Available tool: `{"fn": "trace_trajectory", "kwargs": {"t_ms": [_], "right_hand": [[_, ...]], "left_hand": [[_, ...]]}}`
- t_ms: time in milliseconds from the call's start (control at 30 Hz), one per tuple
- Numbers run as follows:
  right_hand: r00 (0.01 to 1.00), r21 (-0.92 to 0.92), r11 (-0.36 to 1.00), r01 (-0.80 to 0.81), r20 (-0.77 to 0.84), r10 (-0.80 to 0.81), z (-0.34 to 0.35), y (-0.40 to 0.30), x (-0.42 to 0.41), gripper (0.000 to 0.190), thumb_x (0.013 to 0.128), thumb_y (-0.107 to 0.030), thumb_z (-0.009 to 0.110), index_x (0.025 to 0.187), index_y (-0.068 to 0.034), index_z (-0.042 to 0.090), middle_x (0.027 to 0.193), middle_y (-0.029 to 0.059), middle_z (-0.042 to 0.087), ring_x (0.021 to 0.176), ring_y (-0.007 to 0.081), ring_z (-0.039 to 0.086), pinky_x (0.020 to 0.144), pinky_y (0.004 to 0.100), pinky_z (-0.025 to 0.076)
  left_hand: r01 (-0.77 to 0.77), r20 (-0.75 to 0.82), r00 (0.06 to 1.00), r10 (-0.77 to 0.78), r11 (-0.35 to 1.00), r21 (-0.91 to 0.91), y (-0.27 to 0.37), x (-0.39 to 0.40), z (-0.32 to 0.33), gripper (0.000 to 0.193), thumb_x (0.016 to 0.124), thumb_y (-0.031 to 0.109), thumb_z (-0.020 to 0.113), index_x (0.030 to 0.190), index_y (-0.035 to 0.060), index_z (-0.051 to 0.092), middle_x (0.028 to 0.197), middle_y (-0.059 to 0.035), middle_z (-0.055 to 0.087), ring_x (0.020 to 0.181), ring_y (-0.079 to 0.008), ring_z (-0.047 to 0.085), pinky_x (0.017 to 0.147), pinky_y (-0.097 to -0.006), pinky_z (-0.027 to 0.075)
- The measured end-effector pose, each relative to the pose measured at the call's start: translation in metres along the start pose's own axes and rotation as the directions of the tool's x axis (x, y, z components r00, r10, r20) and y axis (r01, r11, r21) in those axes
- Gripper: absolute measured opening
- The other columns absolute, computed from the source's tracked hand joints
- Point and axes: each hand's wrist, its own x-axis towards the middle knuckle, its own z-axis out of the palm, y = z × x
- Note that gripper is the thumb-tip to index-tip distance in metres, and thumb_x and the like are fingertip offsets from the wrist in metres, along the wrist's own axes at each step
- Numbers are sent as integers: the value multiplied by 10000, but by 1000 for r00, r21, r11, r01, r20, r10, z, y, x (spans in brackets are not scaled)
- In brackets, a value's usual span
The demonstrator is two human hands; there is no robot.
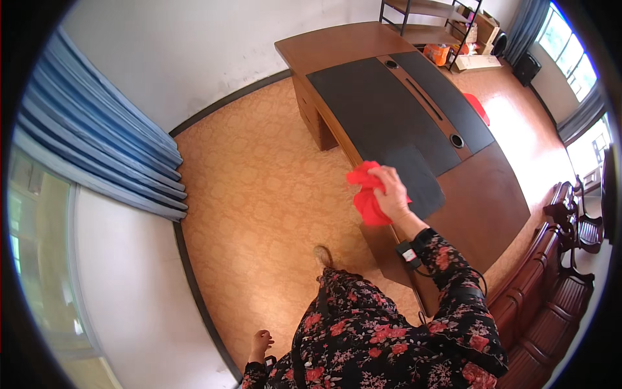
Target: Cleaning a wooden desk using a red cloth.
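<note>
A crumpled red cloth (pixel 372 206) is gripped in my right hand (pixel 391 194). That hand is over the near long edge of a large brown wooden desk (pixel 491 194), with part of the cloth hanging out past the edge. Just beyond my fingers lies a dark, shiny patch of the desk's black inlaid top (pixel 413 177); whether the cloth touches the surface I cannot tell. My left hand (pixel 262 342) hangs low at my side, away from the desk. Its fingers are loosely bent, the thumb stands apart, and no object shows in it.
A blue curtain (pixel 112 141) and white wall are on the left. Past the desk's far end stands a metal-framed shelf (pixel 427 34) by cardboard boxes (pixel 478 62). Dark wooden benches (pixel 529 287) line the right. A red object (pixel 477 108) shows behind the desk.
</note>
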Motion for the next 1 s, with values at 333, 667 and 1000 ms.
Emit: {"fn": "trace_trajectory", "kwargs": {"t_ms": [333,667,1000], "right_hand": [[961,-648,755,-101,133,242,63,48,64,651,815,-476,617,1379,-196,454,1449,161,353,1332,378,308,1041,551,282],[952,-621,755,-212,44,304,134,53,153,626,841,-444,606,1384,-177,446,1462,193,327,1337,405,295,1074,529,251],[892,-625,665,-408,-119,436,204,79,282,619,864,-462,575,1380,-146,445,1467,202,329,1341,418,295,1074,518,253]], "left_hand": [[-83,-58,995,77,990,-112,152,70,-55,310,958,220,499,1214,52,547,977,-128,644,784,-240,684,618,-333,523],[-229,155,966,205,961,153,288,136,-61,344,942,252,522,1213,41,545,977,-125,648,800,-229,682,642,-331,526],[-202,116,976,183,963,179,437,225,-118,307,920,259,534,1145,57,585,960,-109,652,771,-204,682,593,-316,509]]}}
